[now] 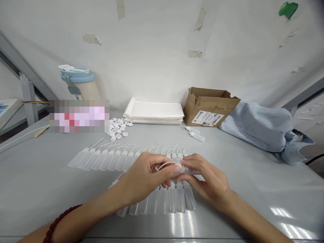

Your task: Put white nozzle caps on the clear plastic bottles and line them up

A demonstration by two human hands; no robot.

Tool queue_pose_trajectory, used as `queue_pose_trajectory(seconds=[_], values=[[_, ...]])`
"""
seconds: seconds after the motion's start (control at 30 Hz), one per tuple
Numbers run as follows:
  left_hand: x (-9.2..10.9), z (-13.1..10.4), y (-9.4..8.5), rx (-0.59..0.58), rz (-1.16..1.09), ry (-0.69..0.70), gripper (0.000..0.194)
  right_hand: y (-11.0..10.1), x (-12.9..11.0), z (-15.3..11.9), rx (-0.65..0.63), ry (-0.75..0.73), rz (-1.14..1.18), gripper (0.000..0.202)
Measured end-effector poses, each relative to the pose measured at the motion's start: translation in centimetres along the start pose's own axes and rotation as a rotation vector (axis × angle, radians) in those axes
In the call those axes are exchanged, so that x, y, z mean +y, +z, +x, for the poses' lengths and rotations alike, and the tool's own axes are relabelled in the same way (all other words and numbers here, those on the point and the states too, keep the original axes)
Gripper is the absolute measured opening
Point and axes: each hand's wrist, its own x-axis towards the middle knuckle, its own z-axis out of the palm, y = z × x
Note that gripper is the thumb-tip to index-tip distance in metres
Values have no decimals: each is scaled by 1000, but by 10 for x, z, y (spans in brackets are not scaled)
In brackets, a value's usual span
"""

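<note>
Both hands meet at one small translucent plastic bottle point(189, 170), held on its side above the table. My right hand point(209, 177) is closed around the bottle's body. My left hand point(149, 173) pinches the cap end, where a thin white strap point(165, 164) curves out to the left. Behind my hands lies a row of similar bottles with straps point(101, 160). A second row of bottles point(172, 199) lies nearer to me, partly hidden by my left hand and forearm.
Small white caps point(117, 128) lie in a loose pile behind the rows. Further back are stacked white padded envelopes point(154, 111), an open cardboard box point(211, 106), two loose bottles point(196, 135), a blue cloth point(258, 126) and a blue-lidded tumbler point(81, 82). A blurred patch covers something left.
</note>
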Motion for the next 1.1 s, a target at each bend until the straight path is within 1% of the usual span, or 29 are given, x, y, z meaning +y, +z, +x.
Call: queue_pose_trajectory(seconds=[0.07, 0.13, 0.2, 0.27, 0.33, 0.43, 0.5, 0.57, 0.7, 0.73, 0.8, 0.87, 0.97, 1.03, 1.1], values=[[-1, -1, 1, 8, 61, 22, 26, 0, 1, -2, -9, -10, -15, 27], [-3, -1, 3, 68, 178, 128, 17, 0, 1, -2, -18, -3, -10, 27], [-4, -3, 5, 138, 283, 254, 14, 0, 0, -1, -16, 15, 11, 26], [-4, -3, 6, 159, 313, 303, 14, -1, -2, 1, 0, 21, 36, 24], [-2, -4, 5, 125, 294, 255, 13, -1, -3, 4, 27, -1, 38, 23], [0, -3, 4, 38, 262, 155, 24, 0, -2, 5, 51, -51, -9, 23], [-1, -2, 3, 18, 263, 153, 28, 0, -1, 5, 37, -58, -36, 22], [-3, -2, 3, 56, 305, 235, 26, 0, -1, 4, 12, -45, -28, 21], [-8, -2, 4, 116, 410, 500, 22, -3, -4, 6, -18, 19, 57, 18], [-9, -2, 4, 119, 421, 542, 20, -3, -5, 7, -18, 31, 75, 17], [-10, -2, 5, 133, 413, 570, 16, -5, -7, 8, -16, 50, 91, 16], [-8, -3, 4, 156, 367, 522, 13, -6, -6, 9, -13, 74, 62, 17], [-5, -3, 1, 182, 255, 350, 13, -9, -3, 8, 14, 91, -37, 17], [-3, -2, -3, 157, 158, 217, 17, -10, -1, 7, 41, 73, -73, 16], [-2, -1, -6, 97, 65, 97, 23, -9, 1, 5, 54, 42, -80, 19]])
